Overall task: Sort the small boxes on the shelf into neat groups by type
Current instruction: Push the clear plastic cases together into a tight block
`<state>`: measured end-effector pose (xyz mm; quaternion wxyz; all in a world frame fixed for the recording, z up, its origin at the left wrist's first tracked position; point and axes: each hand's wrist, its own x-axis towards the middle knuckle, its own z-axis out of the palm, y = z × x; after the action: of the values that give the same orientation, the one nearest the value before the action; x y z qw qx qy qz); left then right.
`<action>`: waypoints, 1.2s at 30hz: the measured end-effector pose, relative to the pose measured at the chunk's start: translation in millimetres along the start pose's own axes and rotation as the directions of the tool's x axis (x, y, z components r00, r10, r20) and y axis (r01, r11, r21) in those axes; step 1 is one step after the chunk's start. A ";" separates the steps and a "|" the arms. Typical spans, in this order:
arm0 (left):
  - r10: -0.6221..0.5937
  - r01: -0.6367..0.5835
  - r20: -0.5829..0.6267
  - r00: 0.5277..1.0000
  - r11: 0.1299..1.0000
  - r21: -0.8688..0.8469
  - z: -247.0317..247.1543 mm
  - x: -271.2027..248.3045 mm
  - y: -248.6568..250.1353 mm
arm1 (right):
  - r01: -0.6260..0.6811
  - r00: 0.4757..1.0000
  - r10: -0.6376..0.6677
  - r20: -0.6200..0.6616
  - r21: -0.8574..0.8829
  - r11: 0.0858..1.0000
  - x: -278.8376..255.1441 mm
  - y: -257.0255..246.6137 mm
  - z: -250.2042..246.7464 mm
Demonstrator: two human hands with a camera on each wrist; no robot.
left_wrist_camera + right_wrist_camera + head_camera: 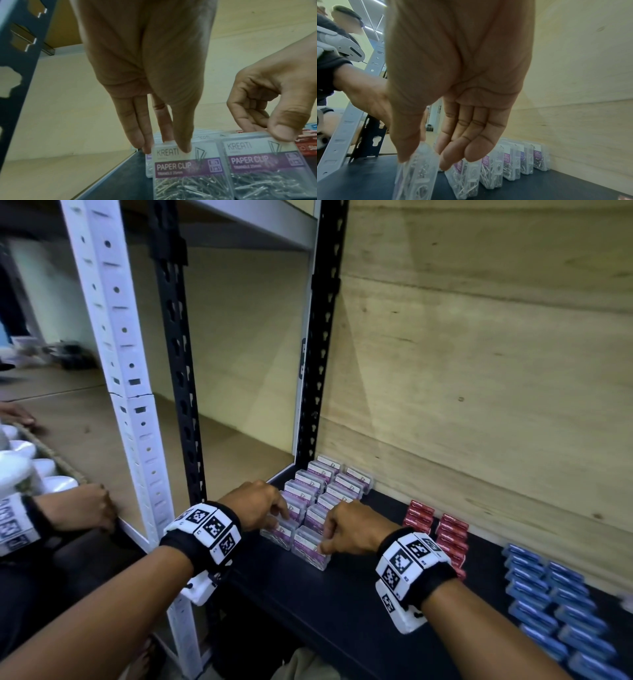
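Observation:
Clear paper clip boxes with purple labels stand in two rows (pixel 322 487) at the back left of the black shelf (pixel 325 611). My left hand (pixel 279 517) pinches the top of the front box of the left row (pixel 279 537), thumb on its face (pixel 181 142) and fingers behind. My right hand (pixel 325 544) pinches the top of the front box of the right row (pixel 310 547) between thumb (pixel 281 129) and curled fingers. In the right wrist view that box (pixel 416 175) stands upright under the thumb, with the rest of the row (pixel 505 162) behind it.
Red boxes (pixel 442 532) sit in two rows right of the clear ones, and blue boxes (pixel 555 601) in two rows further right. A plywood wall (pixel 479 371) backs the shelf. Black (pixel 178 371) and white (pixel 126 392) uprights stand left. Another person's hand (pixel 82 508) rests on the neighbouring shelf.

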<state>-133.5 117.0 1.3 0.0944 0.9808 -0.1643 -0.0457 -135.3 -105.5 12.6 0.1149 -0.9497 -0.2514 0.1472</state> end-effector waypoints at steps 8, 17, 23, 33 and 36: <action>0.027 -0.027 0.040 0.999 0.999 0.018 -1.7 -8.9 12.9 | -0.017 1.000 0.016 0.025 0.037 0.999 -14.8 6.8 3.6; 0.090 -0.091 0.049 0.995 0.996 0.024 2.0 -14.2 22.8 | 0.004 0.999 -0.006 0.040 0.059 0.998 -34.7 8.3 3.5; 0.105 -0.108 0.053 0.993 0.993 0.044 2.0 -14.8 26.7 | 0.015 0.998 -0.019 0.055 0.065 0.998 -40.4 9.2 3.5; 0.023 -0.022 0.079 0.997 1.000 -0.021 -15.7 -1.0 19.1 | -0.002 1.000 0.001 0.006 0.069 0.998 -23.7 23.3 -15.7; -0.022 0.022 0.007 1.000 1.000 -0.009 -19.8 13.1 14.6 | -0.013 0.995 0.019 -0.102 0.050 0.999 -13.1 32.3 -31.4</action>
<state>-123.3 102.6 22.9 0.0976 0.9820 -0.1536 -0.0511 -121.3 -144.1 35.3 0.1498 -0.9548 -0.2339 0.1056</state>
